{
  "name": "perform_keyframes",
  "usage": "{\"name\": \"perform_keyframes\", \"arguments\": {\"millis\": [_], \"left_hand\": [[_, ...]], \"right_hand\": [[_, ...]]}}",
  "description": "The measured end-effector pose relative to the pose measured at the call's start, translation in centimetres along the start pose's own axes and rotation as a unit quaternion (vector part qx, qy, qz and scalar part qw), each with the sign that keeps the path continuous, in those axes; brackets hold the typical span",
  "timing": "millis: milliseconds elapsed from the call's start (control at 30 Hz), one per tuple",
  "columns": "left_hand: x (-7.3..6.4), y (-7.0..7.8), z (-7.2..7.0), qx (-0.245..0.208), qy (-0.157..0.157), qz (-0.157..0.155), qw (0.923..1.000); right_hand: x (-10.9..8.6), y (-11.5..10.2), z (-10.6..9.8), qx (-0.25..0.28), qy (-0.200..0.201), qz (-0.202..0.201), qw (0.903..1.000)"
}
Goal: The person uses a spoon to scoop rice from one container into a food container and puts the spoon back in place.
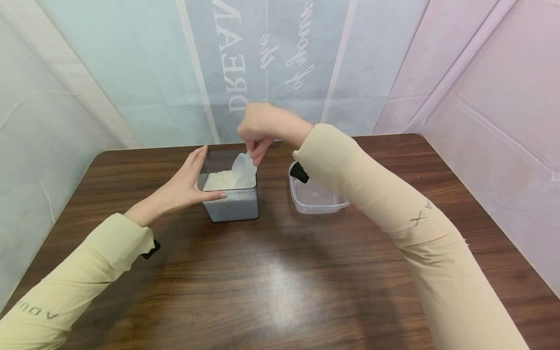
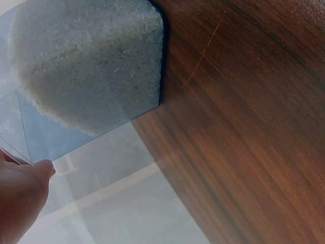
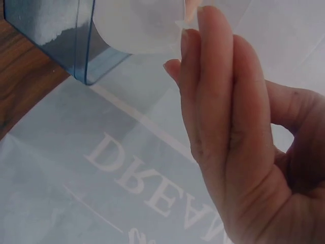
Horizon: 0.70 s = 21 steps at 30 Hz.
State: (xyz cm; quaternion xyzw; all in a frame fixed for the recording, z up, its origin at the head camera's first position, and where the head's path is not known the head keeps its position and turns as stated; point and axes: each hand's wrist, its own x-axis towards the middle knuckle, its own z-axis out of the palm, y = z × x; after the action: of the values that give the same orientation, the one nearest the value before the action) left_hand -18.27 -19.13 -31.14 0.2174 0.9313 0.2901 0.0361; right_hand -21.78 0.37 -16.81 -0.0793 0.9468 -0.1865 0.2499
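A clear dark-tinted container (image 1: 232, 207) stands on the table, holding white rice (image 1: 218, 180) heaped higher toward one side. My left hand (image 1: 185, 180) grips its left side, thumb along the front rim and fingers reaching to the back corner. In the left wrist view the thumb (image 2: 25, 195) shows at the container's edge, with the rice (image 2: 91, 66) behind the clear wall. My right hand (image 1: 264, 127) pinches the handle of a translucent white scoop (image 1: 244, 170), tilted down with its tip at the rice. In the right wrist view fingers (image 3: 216, 86) partly cover the scoop (image 3: 139, 23).
An open clear plastic tub (image 1: 317, 206) stands right of the container, partly hidden behind the right sleeve (image 1: 332, 155). The brown wooden table (image 1: 245, 282) meets a printed cloth backdrop (image 1: 280, 63) at its far edge. Cloth walls flank both sides.
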Motion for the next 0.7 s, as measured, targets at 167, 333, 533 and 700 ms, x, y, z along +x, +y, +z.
{"name": "perform_keyframes", "arguments": {"millis": [167, 333, 533, 700], "left_hand": [[-0.1, 0.0, 0.0, -0.002, -0.001, 0.000, 1.0000], [-0.1, -0.1, 0.0, -0.003, -0.001, 0.001, 1.0000], [0.0, -0.2, 0.1, -0.001, 0.002, 0.009, 1.0000], [-0.1, -0.1, 0.1, -0.002, 0.003, 0.009, 1.0000]], "right_hand": [[0.5, 0.0, 0.9, -0.018, 0.010, -0.006, 0.9998], [1.2, 0.3, 1.6, -0.016, 0.005, 0.004, 0.9998], [1.6, 0.6, 1.8, 0.020, -0.026, 0.009, 0.9994], [1.5, 0.6, 1.7, 0.024, -0.039, 0.003, 0.9990]]}}
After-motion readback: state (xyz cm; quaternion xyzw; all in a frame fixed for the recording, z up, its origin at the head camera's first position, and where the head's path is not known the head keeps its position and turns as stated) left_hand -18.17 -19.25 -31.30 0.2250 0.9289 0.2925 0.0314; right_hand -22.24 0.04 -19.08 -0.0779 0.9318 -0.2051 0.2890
